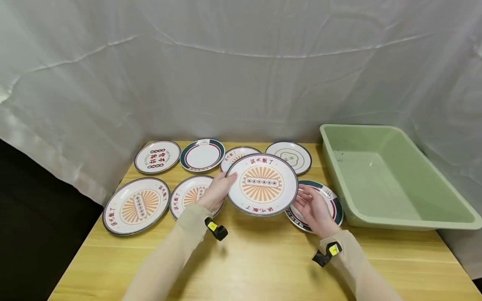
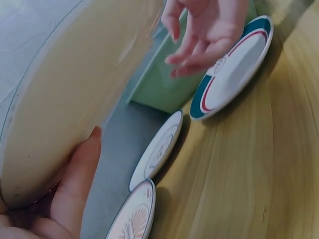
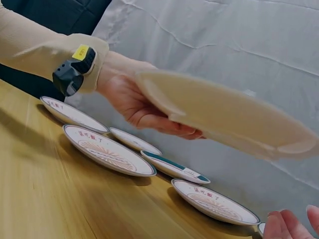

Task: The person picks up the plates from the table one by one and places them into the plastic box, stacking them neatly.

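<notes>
My left hand grips the left edge of a white oval plate printed with an orange sunburst and red characters, raised above the table. Its thumb lies at the rim, and in the left wrist view a finger supports the pale underside. At the plate's right edge is my right hand, palm turned up with loosely bent fingers; the left wrist view shows a gap between them and the plate. Beneath the right hand lies a green-and-red-rimmed plate on the table.
A large green plastic tub stands at the right. Several plates lie on the wooden table, among them a large sunburst plate, a red-lettered plate, a green-rimmed plate and a plate with a line drawing. Grey cloth hangs behind.
</notes>
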{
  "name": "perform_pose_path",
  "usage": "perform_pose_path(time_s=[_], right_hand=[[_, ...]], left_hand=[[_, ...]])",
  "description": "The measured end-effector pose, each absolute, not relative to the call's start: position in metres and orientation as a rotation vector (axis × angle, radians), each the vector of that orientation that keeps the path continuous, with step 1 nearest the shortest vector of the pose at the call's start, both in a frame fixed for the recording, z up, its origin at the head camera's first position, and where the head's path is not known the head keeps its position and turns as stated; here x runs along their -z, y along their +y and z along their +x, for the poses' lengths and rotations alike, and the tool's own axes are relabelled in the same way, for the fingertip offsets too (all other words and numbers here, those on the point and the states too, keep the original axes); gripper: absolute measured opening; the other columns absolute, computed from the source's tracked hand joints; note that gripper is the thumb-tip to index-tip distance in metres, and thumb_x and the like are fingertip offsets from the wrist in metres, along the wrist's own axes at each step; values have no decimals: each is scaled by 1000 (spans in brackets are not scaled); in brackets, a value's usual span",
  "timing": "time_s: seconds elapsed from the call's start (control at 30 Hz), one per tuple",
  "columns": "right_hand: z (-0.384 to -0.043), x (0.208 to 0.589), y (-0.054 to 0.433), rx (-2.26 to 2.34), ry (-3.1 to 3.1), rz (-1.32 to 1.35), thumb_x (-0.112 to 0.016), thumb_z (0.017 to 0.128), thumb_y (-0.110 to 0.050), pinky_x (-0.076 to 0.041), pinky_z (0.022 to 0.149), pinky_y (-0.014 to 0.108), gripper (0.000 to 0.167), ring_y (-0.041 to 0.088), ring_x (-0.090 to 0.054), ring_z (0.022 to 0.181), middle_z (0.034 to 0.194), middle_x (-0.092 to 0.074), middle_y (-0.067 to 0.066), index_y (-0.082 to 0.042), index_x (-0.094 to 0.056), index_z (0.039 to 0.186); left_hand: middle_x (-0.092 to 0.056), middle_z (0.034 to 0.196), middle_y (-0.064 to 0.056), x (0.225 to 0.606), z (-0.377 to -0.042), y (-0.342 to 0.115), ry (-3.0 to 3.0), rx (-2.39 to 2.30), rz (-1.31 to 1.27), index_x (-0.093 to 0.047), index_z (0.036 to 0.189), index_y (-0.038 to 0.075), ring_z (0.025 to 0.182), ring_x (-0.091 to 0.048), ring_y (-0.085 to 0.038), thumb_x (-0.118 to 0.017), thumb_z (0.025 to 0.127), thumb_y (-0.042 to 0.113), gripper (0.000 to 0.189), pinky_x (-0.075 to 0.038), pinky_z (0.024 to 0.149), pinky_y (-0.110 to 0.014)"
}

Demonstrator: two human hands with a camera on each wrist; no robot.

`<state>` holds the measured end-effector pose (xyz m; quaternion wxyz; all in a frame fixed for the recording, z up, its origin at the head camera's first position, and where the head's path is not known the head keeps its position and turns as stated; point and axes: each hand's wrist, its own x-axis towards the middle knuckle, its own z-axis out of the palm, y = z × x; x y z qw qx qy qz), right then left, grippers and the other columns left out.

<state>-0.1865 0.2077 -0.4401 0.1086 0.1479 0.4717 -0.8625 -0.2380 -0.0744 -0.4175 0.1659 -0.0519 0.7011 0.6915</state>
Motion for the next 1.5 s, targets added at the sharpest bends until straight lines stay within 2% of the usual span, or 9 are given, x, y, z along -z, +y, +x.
perform_pose_path(time_s=[0.2, 0.33, 0.5, 0.73, 0.93, 1.03, 1.27, 1.4, 1.5], right_hand=[[-185, 438, 205, 2579, 1329, 418, -30, 109, -23, -54, 92, 21, 20, 5, -66, 96, 98, -70, -6, -15, -48, 115], [-184, 436, 201, 2585, 1297, 369, -25, 109, -23, -50, 97, 21, 25, 5, -63, 103, 102, -70, -6, -15, -46, 118], [-186, 434, 194, 2572, 1309, 324, -22, 108, -26, -41, 106, 21, 31, 5, -53, 120, 121, -60, -6, -15, -40, 131], [-189, 433, 188, 2615, 1281, 281, -22, 107, -25, -31, 120, 24, 39, 6, -41, 137, 148, -43, -4, -16, -38, 141], [-193, 430, 181, 2635, 1311, 249, -21, 108, -24, -24, 127, 26, 53, 11, -30, 149, 164, -27, 2, -12, -19, 160], [-196, 427, 178, 2622, 1344, 260, -22, 109, -26, -25, 127, 25, 55, 12, -28, 152, 168, -23, 2, -14, -13, 162], [-199, 425, 175, 2623, 1335, 314, -28, 109, -25, -29, 125, 25, 56, 13, -31, 152, 168, -25, -1, -21, -13, 163], [-199, 425, 174, 2602, 1341, 365, -32, 108, -24, -38, 119, 23, 56, 13, -40, 147, 165, -31, 2, -20, -18, 162], [-198, 425, 173, 2584, 1337, 428, -37, 107, -25, -46, 111, 21, 54, 10, -52, 135, 157, -42, 3, -18, -25, 160]], left_hand=[[-65, 93, -3, 412, -233, -66, 2019, -2036, -103, -57, 125, -3, 79, -62, -8, -43, 108, 24, 35, -52, 75, -19], [-65, 95, -4, 413, -230, -64, 2083, -2025, -81, -58, 125, -3, 80, -61, -7, -42, 108, 25, 37, -51, 77, -18], [-66, 98, -6, 416, -229, -63, 2122, -2004, -66, -59, 125, -2, 82, -61, -8, -41, 108, 27, 38, -51, 82, -21], [-69, 111, -12, 420, -226, -60, 2131, -1994, -107, -58, 132, 2, 99, -63, -14, -42, 108, 28, 39, -47, 110, -37], [-68, 105, -11, 422, -226, -57, 2152, -1983, -103, -59, 128, 2, 98, -63, -16, -41, 108, 29, 38, -46, 111, -41], [-68, 102, -10, 422, -227, -55, 2163, -1980, -99, -60, 127, 1, 97, -63, -17, -42, 108, 30, 39, -46, 111, -42], [-67, 102, -11, 423, -230, -52, 2157, -1991, -103, -60, 125, 1, 99, -63, -19, -42, 108, 29, 38, -45, 113, -43], [-67, 101, -10, 424, -229, -50, 2154, -1993, -97, -61, 124, 1, 98, -63, -18, -42, 108, 29, 38, -45, 112, -43], [-68, 100, -9, 423, -226, -48, 2154, -1988, -119, -62, 122, 1, 98, -63, -18, -42, 108, 29, 37, -45, 112, -43]])
